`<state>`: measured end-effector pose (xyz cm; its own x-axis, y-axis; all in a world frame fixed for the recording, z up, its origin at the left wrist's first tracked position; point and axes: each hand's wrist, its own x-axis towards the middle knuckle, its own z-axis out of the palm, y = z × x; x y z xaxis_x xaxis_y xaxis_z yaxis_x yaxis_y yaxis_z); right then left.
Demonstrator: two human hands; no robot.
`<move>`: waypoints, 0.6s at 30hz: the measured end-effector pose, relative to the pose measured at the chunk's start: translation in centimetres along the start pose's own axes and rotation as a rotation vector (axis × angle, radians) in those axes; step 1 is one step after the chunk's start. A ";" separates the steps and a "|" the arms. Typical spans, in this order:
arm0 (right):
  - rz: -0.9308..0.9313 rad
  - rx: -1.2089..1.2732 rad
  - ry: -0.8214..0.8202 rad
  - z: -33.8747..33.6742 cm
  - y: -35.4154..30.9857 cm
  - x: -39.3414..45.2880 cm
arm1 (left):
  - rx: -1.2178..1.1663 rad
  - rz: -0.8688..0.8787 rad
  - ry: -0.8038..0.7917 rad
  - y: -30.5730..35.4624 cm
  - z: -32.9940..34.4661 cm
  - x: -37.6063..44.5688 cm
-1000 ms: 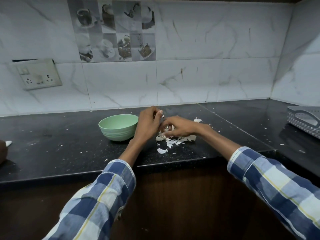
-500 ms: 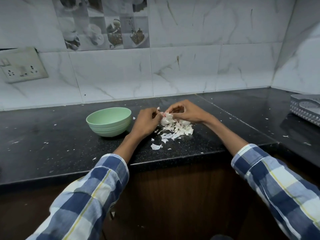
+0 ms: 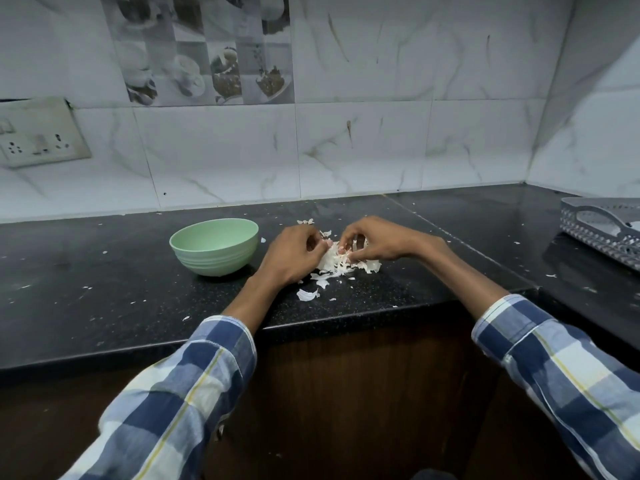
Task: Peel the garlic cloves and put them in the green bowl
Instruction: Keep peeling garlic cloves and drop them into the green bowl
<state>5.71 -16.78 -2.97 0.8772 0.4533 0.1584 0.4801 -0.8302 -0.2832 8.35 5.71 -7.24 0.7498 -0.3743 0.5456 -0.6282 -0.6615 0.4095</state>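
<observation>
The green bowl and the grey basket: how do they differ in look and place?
The green bowl is round, smooth and plain; the grey basket is angular, with patterned sides and a handle opening. The bowl stands whole in view just beside the left hand; the basket sits far to the right, cut off by the picture's edge. Both rest on the black counter. What either one holds cannot be seen.

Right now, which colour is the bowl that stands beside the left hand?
Pale green, inside and outside. The bowl shows best in the head view, the only one given.
</observation>
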 end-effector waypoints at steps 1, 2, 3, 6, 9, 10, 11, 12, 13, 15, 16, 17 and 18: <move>0.004 0.002 0.004 0.1 0.0 0.0 | 0.012 0.014 -0.001 0.1 0.0 -0.1; 0.007 0.009 0.009 0.0 -0.1 0.0 | 0.015 0.025 0.002 0.2 0.0 -0.1; 0.009 0.021 0.022 -0.1 -0.1 0.0 | 0.007 0.032 0.009 0.3 0.0 -0.2; 0.020 0.093 0.109 -0.8 0.0 -0.1 | -0.030 0.057 0.044 0.5 -0.2 -0.1; 0.027 0.165 0.152 -1.7 0.0 -0.2 | -0.031 0.112 0.091 0.6 -0.4 -0.2; 0.029 0.186 0.156 -2.0 -0.1 -0.2 | -0.026 0.138 0.103 0.7 -0.4 -0.2; 0.030 0.202 0.160 -2.2 -0.2 -0.1 | -0.021 0.164 0.109 0.8 -0.4 -0.2; 0.029 0.215 0.169 -2.3 -0.3 -0.1 | -0.017 0.191 0.106 1.0 -0.3 -0.2; 0.026 0.230 0.180 -2.4 -0.4 0.0 | -0.010 0.216 0.098 1.1 -0.3 -0.2; 0.021 0.264 0.191 -2.5 -0.9 0.1 | -0.008 0.251 0.096 1.4 -0.2 -0.2; 0.021 0.281 0.192 -2.5 -1.1 0.1 | -0.016 0.256 0.105 1.5 -0.2 -0.2; 0.024 0.299 0.192 -2.4 -1.4 0.1 | -0.029 0.254 0.114 1.5 -0.2 -0.2; 0.023 0.317 0.196 -2.3 -1.6 0.1 | -0.046 0.246 0.121 1.5 -0.2 -0.1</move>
<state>5.02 -16.14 -0.35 0.8854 0.3395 0.3176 0.4641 -0.6839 -0.5629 7.27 4.90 -6.50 0.5453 -0.4379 0.7148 -0.7990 -0.5293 0.2853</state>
